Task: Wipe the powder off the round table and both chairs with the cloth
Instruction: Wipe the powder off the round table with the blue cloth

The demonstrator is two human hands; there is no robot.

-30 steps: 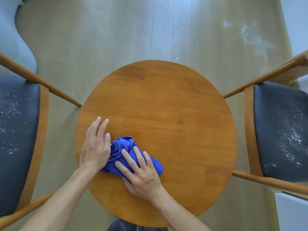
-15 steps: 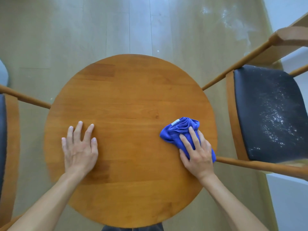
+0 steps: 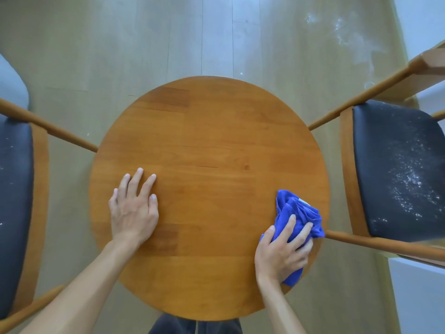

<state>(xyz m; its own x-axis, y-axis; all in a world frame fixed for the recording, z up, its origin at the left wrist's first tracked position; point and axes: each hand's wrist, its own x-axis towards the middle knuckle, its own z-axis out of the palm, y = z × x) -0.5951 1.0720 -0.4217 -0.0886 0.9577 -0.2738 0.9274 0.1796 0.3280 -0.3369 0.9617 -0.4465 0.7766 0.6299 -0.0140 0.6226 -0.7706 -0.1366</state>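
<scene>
your right hand [image 3: 281, 254] presses the bunched blue cloth [image 3: 297, 213] at the counter's [image 3: 204, 131] right edge, grip curled on it; left hand [image 3: 133, 208] flat, fingers wide.

My right hand [image 3: 280, 254] covers part of the blue cloth [image 3: 297, 213]. Both chairs, the left chair [image 3: 16, 189] and right chair [image 3: 397, 169], run off the picture's edges.

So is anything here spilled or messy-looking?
Yes. White powder is scattered over the right chair's dark seat, with fainter specks on the left chair's seat. A white smear also marks the floor beyond the right chair. The round table looks clean.
</scene>
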